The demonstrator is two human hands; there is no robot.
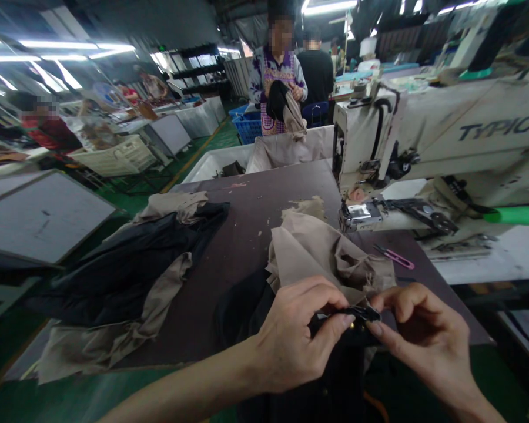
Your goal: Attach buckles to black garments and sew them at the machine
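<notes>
On the dark worktable (251, 235), a black garment with beige lining (114, 276) lies pushed aside, leaving space in front. The left hand (291, 335) and right hand (423, 341) both firmly pinch a folded black fabric edge (348, 314) near, lifting it clear of the bunched beige cloth (321, 252), with pink-handled snips (394, 257) lying within reach by the sewing machine (427, 135).

Pink thread snips (393, 257) near an industrial sewing machine (427, 138)

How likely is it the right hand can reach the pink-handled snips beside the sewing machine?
Likely yes: the right hand sits close to the pink-handled snips, with only dark tabletop between; it would first release the black fabric it pinches.
</notes>
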